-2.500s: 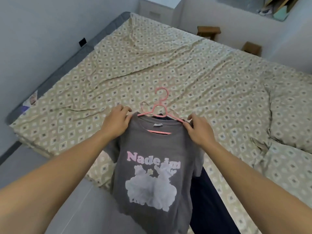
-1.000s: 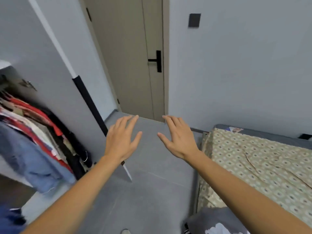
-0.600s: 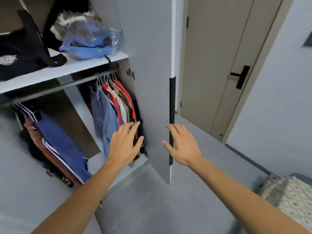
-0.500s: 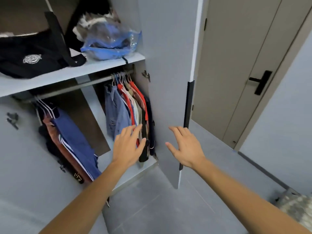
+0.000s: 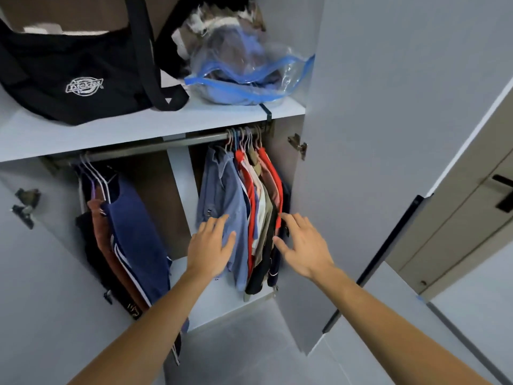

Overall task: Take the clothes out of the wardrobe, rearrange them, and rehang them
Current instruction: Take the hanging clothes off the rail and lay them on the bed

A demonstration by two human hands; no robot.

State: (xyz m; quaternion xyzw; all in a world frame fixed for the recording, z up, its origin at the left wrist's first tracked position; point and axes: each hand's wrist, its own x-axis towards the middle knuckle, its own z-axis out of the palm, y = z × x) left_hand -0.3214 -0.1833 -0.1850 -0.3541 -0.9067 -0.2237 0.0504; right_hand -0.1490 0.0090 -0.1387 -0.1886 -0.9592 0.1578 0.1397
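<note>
Both hands, left (image 5: pixel 211 245) and right (image 5: pixel 304 245), were open at frame centre, holding nothing. The clothes (image 5: pixel 244 207) looked soft and light; best lifted by the hangers (image 5: pixel 244 137).

bare forearms (image 5: pixel 144 323), no sleeves, no jewellery

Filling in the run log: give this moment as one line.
phase: reaching | left hand: open, at blue shirt | right hand: open, by hanging clothes | held: nothing

Soft, even daylight fills the room, bright on the grey wardrobe door (image 5: pixel 388 134). Under the shelf (image 5: pixel 138 126) the hanging space falls into shadow. The plastic bag (image 5: pixel 249 70) glints. Edges bow outward; slight motion blur softens everything.
</note>
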